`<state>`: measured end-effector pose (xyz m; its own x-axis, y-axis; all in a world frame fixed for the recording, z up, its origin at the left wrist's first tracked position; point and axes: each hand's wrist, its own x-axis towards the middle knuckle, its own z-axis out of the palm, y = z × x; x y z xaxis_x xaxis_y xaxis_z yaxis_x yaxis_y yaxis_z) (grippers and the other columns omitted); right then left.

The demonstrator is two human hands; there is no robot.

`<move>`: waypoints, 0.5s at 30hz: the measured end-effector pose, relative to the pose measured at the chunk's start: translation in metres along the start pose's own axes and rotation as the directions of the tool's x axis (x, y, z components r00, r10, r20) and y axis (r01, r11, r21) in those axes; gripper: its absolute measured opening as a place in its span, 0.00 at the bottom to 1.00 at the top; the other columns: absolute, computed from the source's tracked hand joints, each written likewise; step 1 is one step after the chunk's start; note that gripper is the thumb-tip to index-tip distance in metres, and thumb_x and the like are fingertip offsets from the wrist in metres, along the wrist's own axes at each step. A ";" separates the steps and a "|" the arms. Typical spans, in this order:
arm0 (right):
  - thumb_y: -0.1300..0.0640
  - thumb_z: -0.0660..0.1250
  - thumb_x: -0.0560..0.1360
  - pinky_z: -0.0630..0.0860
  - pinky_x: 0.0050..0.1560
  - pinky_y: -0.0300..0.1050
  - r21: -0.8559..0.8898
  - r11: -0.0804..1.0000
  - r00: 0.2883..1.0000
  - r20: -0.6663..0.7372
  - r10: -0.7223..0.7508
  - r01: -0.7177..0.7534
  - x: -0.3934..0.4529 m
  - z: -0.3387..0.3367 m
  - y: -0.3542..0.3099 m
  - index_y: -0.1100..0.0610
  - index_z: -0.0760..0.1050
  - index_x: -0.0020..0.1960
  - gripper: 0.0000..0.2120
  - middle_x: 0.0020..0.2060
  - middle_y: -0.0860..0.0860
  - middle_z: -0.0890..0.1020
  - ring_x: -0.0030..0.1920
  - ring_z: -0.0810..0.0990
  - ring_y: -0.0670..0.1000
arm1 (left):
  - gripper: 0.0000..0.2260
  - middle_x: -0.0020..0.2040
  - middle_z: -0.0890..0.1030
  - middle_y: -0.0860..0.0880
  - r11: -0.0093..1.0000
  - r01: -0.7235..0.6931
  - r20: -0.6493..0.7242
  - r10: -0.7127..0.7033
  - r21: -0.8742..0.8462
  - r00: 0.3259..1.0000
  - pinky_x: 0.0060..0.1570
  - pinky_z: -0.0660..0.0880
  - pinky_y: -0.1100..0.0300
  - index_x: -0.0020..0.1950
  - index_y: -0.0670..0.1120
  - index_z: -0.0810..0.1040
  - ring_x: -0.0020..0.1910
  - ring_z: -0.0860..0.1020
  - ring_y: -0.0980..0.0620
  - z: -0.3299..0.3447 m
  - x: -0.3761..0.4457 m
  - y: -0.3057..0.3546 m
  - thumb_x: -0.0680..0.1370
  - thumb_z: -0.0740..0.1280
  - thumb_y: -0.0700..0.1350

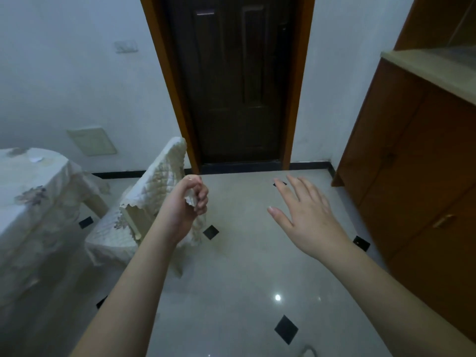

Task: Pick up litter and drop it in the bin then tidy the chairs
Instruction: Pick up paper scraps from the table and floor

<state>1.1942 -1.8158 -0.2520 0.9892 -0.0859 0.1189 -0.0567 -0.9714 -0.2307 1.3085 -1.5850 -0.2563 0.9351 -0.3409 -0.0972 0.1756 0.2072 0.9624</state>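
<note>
Beside the cloth-covered bench (31,191) stands a covered chair (144,202); left hand (189,202) clenches crumpled litter (192,200), right hand (306,215) hangs released over the glossy tiled floor (244,279), facing a dark door (239,81) and wooden cabinet (417,163).

The scrap of litter (191,200) is mostly buried in the curled left hand (186,204) — can't tell what it's made of. The covered table (31,202) is smeared with blur and cut off at the left edge. The cabinet (417,150) runs out of frame on the right, and a pale curved thing (307,351) is clipped at the bottom — no idea what it is.
</note>
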 end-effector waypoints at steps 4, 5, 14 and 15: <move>0.34 0.41 0.77 0.43 0.73 0.49 0.027 0.999 1.000 0.025 -0.019 0.018 0.054 0.013 0.034 0.45 0.43 0.78 0.32 0.78 0.48 0.48 0.77 0.44 0.51 | 0.07 0.33 0.66 0.48 0.999 0.020 -0.044 -0.019 0.028 0.999 0.32 0.59 0.58 0.37 0.47 0.69 0.29 0.63 0.52 0.011 0.048 -0.008 0.75 0.61 0.46; 0.34 0.41 0.77 0.43 0.73 0.49 0.031 0.999 0.999 0.033 -0.025 0.024 0.069 0.015 0.042 0.45 0.43 0.78 0.32 0.78 0.48 0.48 0.77 0.44 0.51 | 0.06 0.33 0.66 0.48 0.999 0.021 -0.053 -0.019 0.042 0.998 0.31 0.59 0.58 0.38 0.47 0.69 0.29 0.63 0.52 0.016 0.060 -0.008 0.74 0.62 0.46; 0.35 0.42 0.78 0.48 0.74 0.52 0.026 0.985 0.982 0.081 -0.170 0.169 0.202 0.007 0.091 0.45 0.47 0.77 0.31 0.77 0.49 0.53 0.77 0.50 0.52 | 0.06 0.34 0.69 0.48 0.998 -0.025 -0.208 0.035 0.049 0.977 0.26 0.61 0.62 0.41 0.47 0.72 0.29 0.66 0.53 0.050 0.148 0.021 0.71 0.66 0.48; 0.35 0.43 0.78 0.48 0.74 0.52 0.023 0.983 0.980 0.080 -0.184 0.183 0.215 0.008 0.092 0.45 0.47 0.77 0.30 0.77 0.49 0.54 0.76 0.51 0.53 | 0.06 0.34 0.69 0.48 0.998 -0.032 -0.223 0.043 0.050 0.974 0.25 0.62 0.63 0.41 0.47 0.72 0.28 0.66 0.53 0.050 0.154 0.023 0.71 0.66 0.47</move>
<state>1.4023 -1.9221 -0.2552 0.9903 0.1126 0.0814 0.1284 -0.9653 -0.2275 1.4416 -1.6784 -0.2361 0.9868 -0.1190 -0.1102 0.1298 0.1720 0.9765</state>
